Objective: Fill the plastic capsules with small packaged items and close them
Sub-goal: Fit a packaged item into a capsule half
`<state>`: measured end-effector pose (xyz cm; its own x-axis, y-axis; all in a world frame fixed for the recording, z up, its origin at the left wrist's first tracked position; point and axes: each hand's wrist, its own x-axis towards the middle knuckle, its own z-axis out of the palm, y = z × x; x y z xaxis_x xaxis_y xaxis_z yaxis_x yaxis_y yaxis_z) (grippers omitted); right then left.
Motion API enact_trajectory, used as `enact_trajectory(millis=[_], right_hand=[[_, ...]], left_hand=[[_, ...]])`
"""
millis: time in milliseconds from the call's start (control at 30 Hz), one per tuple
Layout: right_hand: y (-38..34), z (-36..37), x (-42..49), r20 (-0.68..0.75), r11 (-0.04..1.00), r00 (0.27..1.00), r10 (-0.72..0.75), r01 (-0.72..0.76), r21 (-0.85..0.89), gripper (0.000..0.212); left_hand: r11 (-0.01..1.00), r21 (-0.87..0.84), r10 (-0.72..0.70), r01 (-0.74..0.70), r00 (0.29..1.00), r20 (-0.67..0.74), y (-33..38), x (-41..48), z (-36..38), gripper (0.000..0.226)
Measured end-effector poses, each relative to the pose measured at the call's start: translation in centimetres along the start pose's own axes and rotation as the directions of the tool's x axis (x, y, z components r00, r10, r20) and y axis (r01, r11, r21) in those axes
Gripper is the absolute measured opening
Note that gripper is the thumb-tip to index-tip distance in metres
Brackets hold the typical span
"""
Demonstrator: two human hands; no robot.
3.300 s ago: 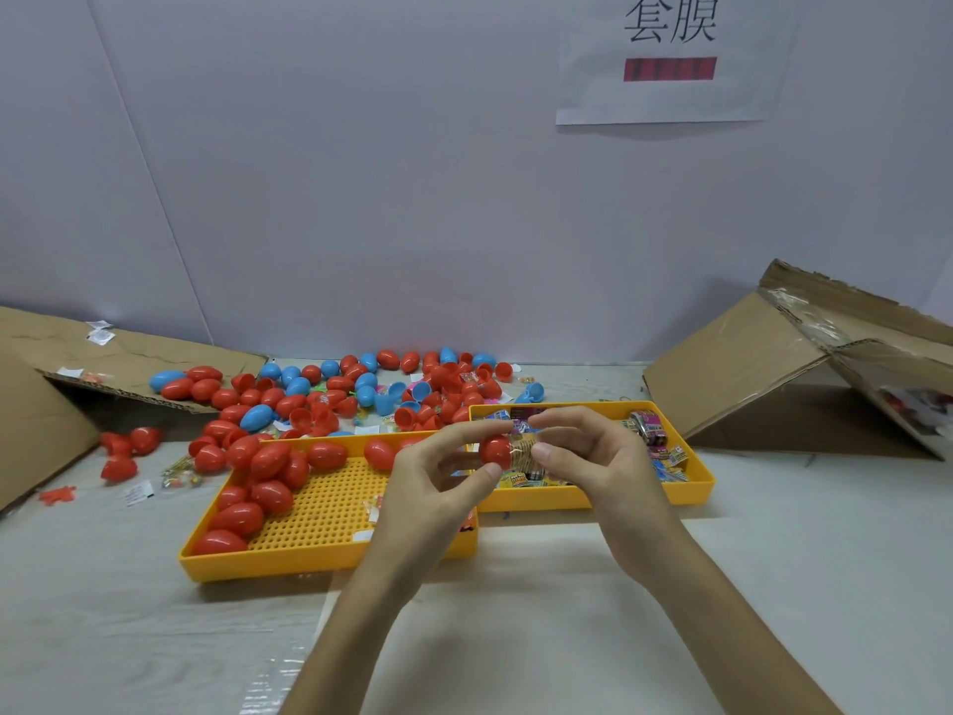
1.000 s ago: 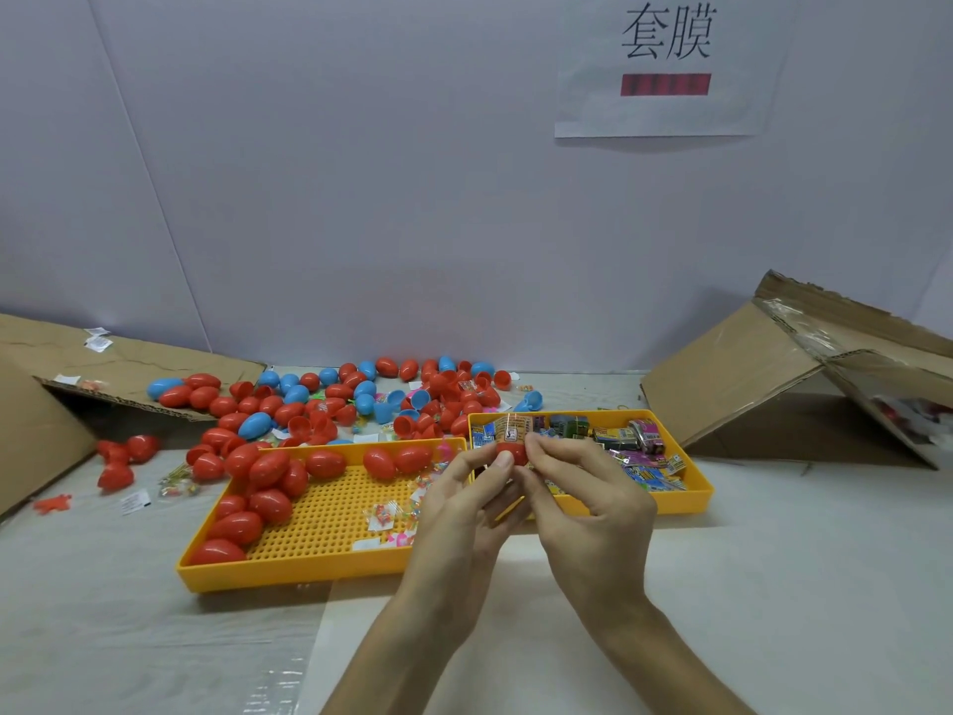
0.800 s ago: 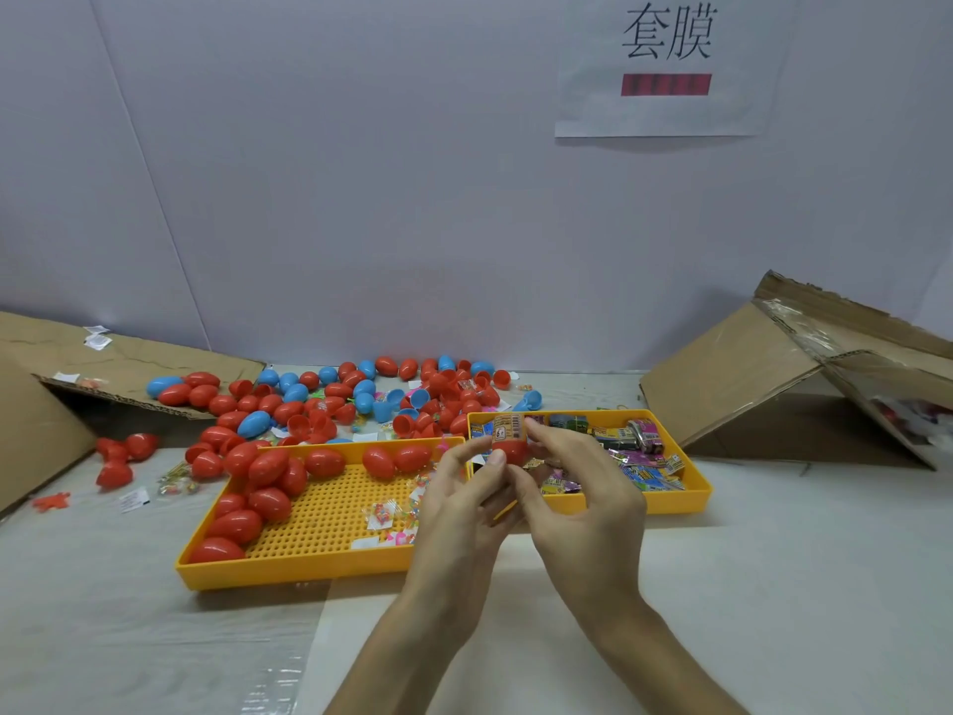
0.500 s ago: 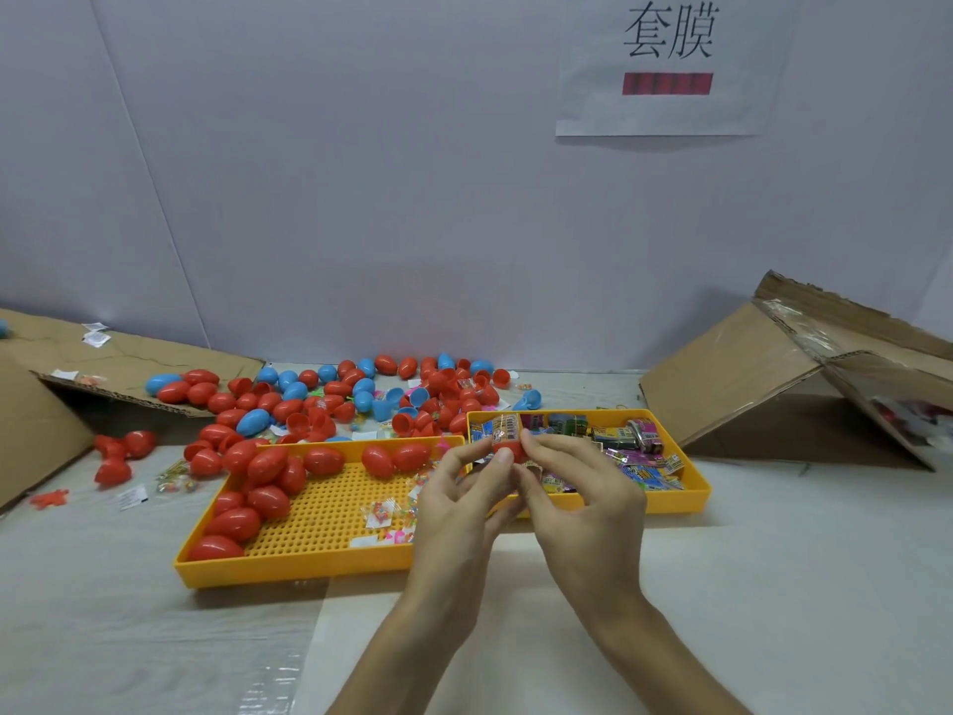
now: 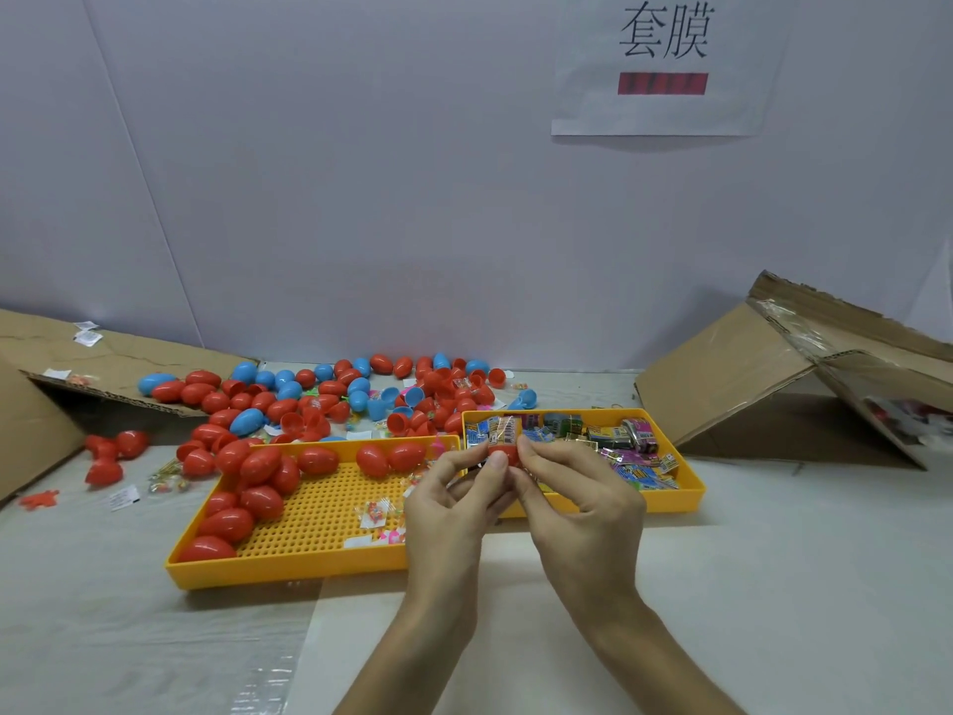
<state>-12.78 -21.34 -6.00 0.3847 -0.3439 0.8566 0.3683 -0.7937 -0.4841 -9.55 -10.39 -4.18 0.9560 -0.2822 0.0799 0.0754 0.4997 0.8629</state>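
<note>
I see both hands up in the middle of the frame, and they hold one red capsule (image 5: pixel 503 453) between them. The left hand (image 5: pixel 448 503) pinches it with thumb and fingertips from the left. The right hand (image 5: pixel 572 498) pinches it from the right, with its other fingers curled. A striped packet (image 5: pixel 503 430) shows just above the capsule. I cannot tell if it sticks out of the capsule or lies in the tray behind. I think this capsule is being filled or pressed shut, so it is not done yet. There are two yellow trays. The left tray (image 5: pixel 289 565) holds about twelve shut red capsules, mostly along its left and back sides, and a few little packets near its right end. I think those red ones are the finished ones, but I cannot see inside them. The right tray (image 5: pixel 691 487) holds a heap of shiny packets, too many and too mixed up for me to count. Behind the trays lies a big pile (image 5: pixel 335 394) of red and blue capsules. Some are shut and some are open halves. I count about a dozen blue and many more red. Four more red ones lie at the left of the frame. Two cardboard boxes sit at the far left and far right. A lot is left to fill.
</note>
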Motion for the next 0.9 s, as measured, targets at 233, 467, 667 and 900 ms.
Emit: enact_trajectory(millis=[233,467,667,900], right_hand=[[-1.0,-0.1,0.7,0.08,0.997,0.994,0.073,-0.076,0.031,0.039],[-0.5,-0.1,0.7,0.089,0.999,0.996,-0.022,0.024,-0.02,0.04],[0.0,-0.3,0.8,0.092,0.999,0.995,-0.045,0.045,-0.005,0.036],[-0.8,-0.6,1.1,0.075,0.999,0.996,-0.041,0.043,-0.015,0.039]], left_hand=[[0.979,-0.128,-0.144,0.156,0.984,0.101,0.4,0.1,0.0,0.03],[0.992,-0.063,-0.102,0.108,0.991,0.085,0.7,0.4,-0.2,0.035],[0.981,-0.029,-0.185,0.192,0.971,0.149,1.0,0.5,-0.6,0.032],[0.976,-0.081,-0.175,0.201,0.951,0.254,1.4,0.4,-0.7,0.036]])
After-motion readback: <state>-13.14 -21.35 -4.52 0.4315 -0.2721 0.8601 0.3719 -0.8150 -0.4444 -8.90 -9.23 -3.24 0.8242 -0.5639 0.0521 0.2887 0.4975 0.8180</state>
